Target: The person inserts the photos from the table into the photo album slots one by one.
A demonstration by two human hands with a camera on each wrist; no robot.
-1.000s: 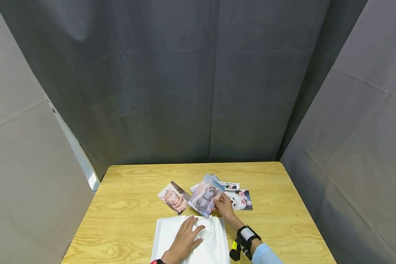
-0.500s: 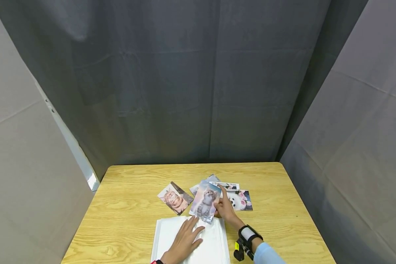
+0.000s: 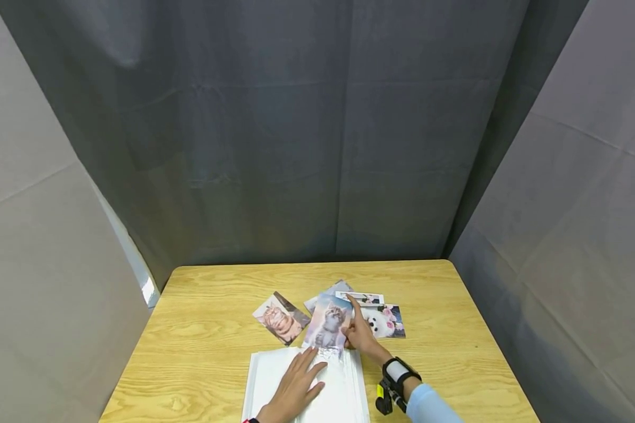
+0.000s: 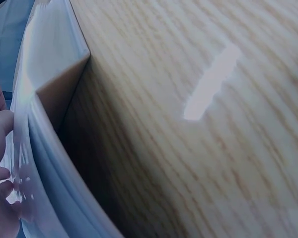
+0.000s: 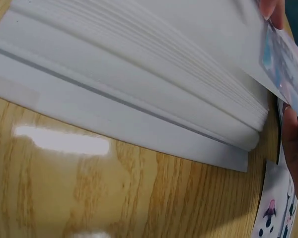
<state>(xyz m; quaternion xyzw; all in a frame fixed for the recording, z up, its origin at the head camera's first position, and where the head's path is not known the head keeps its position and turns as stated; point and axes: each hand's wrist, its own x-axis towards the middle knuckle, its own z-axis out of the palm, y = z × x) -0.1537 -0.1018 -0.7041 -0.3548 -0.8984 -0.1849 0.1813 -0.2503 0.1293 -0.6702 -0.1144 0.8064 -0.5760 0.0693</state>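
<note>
An album (image 3: 264, 373) with white pages lies open at the table's front edge in the head view. My left hand (image 3: 292, 385) rests spread on its page, fingertips at the top edge. My right hand (image 3: 361, 337) holds a grey kitten photo (image 3: 328, 320) by its right side, index finger stretched toward the top corner and thumb lower down. The photo's lower end overlaps the album's top edge, right at my left fingertips. In the right wrist view the photo (image 5: 288, 67) meets the page between both hands' fingers. The left wrist view shows the album's side (image 4: 54, 158) and part of the left hand.
An orange cat photo (image 3: 281, 318) lies left of the kitten photo on the wooden table (image 3: 201, 335). Behind and to the right lie several overlapping photos, among them a white dog with pink flowers (image 3: 385, 321). Grey curtains (image 3: 259, 147) surround the table.
The kitten photo has come down and turned more upright, its lower end now at the album's top edge. My right index finger has stretched up along its side. The left hand stays put.
</note>
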